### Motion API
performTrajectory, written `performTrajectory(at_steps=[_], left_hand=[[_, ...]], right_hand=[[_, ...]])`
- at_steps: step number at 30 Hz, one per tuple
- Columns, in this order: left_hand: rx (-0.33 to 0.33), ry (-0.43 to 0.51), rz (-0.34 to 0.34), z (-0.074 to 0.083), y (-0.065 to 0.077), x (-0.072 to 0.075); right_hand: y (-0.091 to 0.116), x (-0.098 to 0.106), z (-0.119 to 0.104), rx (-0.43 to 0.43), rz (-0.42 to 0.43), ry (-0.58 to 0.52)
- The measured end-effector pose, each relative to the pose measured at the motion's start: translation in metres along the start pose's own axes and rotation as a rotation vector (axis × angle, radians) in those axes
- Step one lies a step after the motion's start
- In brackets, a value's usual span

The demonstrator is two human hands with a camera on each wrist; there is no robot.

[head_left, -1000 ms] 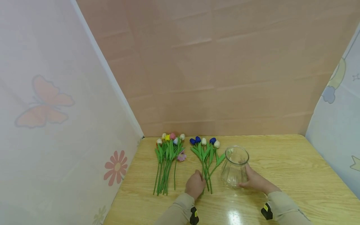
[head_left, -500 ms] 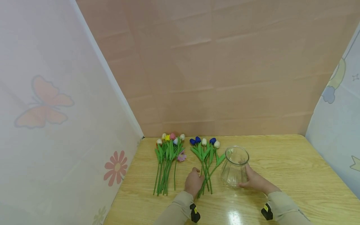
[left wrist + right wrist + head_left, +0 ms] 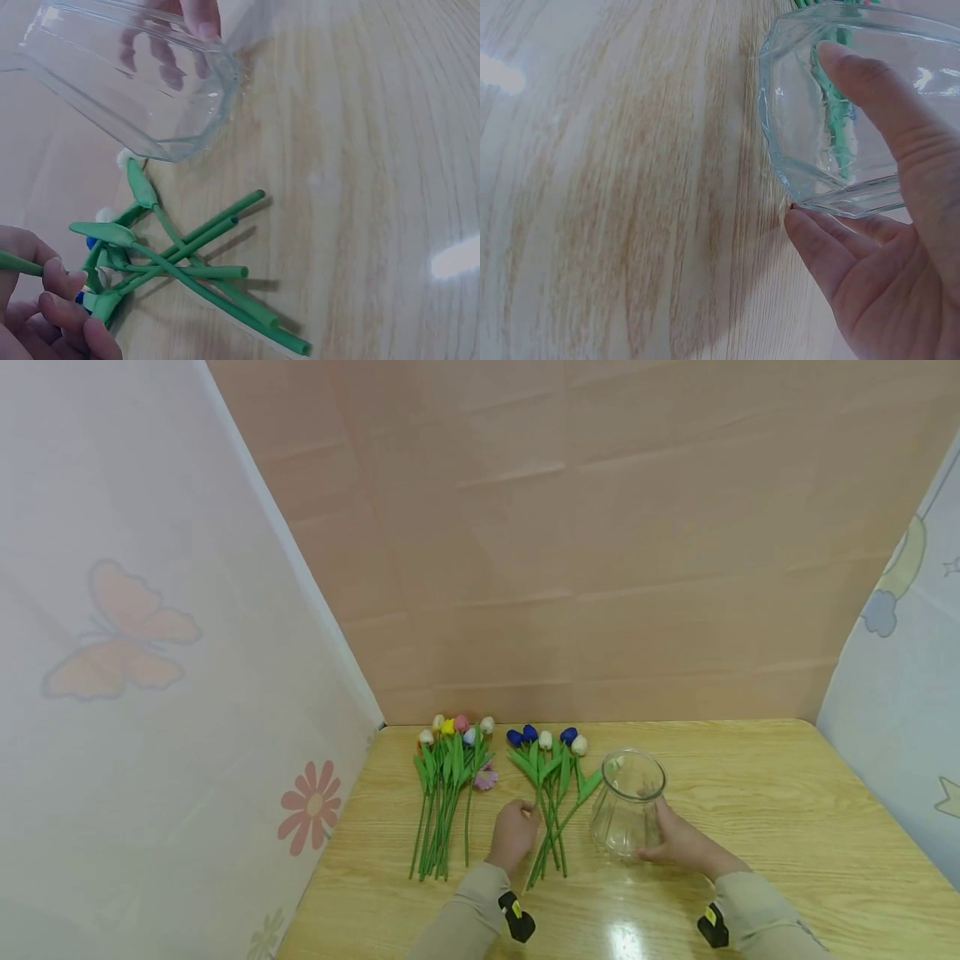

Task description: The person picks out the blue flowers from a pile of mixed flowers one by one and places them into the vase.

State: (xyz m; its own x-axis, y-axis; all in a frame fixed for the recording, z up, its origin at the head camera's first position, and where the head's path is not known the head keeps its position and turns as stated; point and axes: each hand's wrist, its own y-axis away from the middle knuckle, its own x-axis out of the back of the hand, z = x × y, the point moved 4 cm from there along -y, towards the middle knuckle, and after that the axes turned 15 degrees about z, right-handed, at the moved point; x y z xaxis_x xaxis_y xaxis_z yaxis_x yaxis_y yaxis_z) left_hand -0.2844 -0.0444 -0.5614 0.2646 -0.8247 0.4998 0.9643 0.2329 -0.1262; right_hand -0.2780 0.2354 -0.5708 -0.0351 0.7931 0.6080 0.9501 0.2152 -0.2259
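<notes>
My left hand [image 3: 514, 837] is at the left side of a small group of artificial tulips with blue and white heads [image 3: 545, 740]. In the left wrist view its fingers are curled and pinch a green tulip stem [image 3: 19, 262]; the other stems [image 3: 202, 289] lie crossed on the table beyond the fingertips. My right hand [image 3: 686, 843] grips the clear glass vase [image 3: 618, 827] low on its right side. The thumb [image 3: 870, 79] lies along one wall, the fingers around the other side. The vase stands upright, wide at the base, and holds no flowers.
Left of my left hand lies a larger bunch of mixed-colour tulips [image 3: 446, 785], with a purple flower [image 3: 485, 777] at its right edge. The wood-grain table [image 3: 787, 810] is bounded by a tan back sheet [image 3: 600, 568] and patterned side sheets [image 3: 225, 693].
My left hand has slid a little away from me and left along the stems, so their lower ends now show beside it. The right hand and vase stay in place.
</notes>
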Motion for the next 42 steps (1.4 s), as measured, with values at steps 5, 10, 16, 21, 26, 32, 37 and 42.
performTrajectory(at_steps=[5,10,16,21,26,32,37,42], left_hand=[[-0.007,0.074,0.019,0.007,-0.002,0.007],[-0.063,0.138,0.097,0.012,-0.006,0.013],[-0.153,0.172,0.227,0.009,-0.012,0.024],[-0.250,0.163,0.374,-0.004,-0.019,0.038],[-0.307,0.142,0.519,-0.024,-0.027,0.058],[-0.252,0.003,0.632,-0.055,-0.034,0.078],[-0.120,-0.119,0.627,-0.076,-0.036,0.089],[-0.090,-0.230,0.621,-0.087,-0.038,0.094]], right_hand=[[0.000,0.000,0.000,0.006,0.006,-0.001],[-0.001,-0.001,0.001,0.014,0.012,0.000],[-0.001,-0.001,0.003,0.000,0.002,-0.002],[-0.001,-0.001,0.003,-0.005,-0.004,-0.001],[0.000,0.000,0.002,-0.001,-0.002,0.002],[0.000,0.000,0.001,0.001,0.003,0.010],[0.001,0.000,0.003,-0.012,-0.010,0.001],[0.000,0.000,0.003,-0.012,-0.006,0.005]])
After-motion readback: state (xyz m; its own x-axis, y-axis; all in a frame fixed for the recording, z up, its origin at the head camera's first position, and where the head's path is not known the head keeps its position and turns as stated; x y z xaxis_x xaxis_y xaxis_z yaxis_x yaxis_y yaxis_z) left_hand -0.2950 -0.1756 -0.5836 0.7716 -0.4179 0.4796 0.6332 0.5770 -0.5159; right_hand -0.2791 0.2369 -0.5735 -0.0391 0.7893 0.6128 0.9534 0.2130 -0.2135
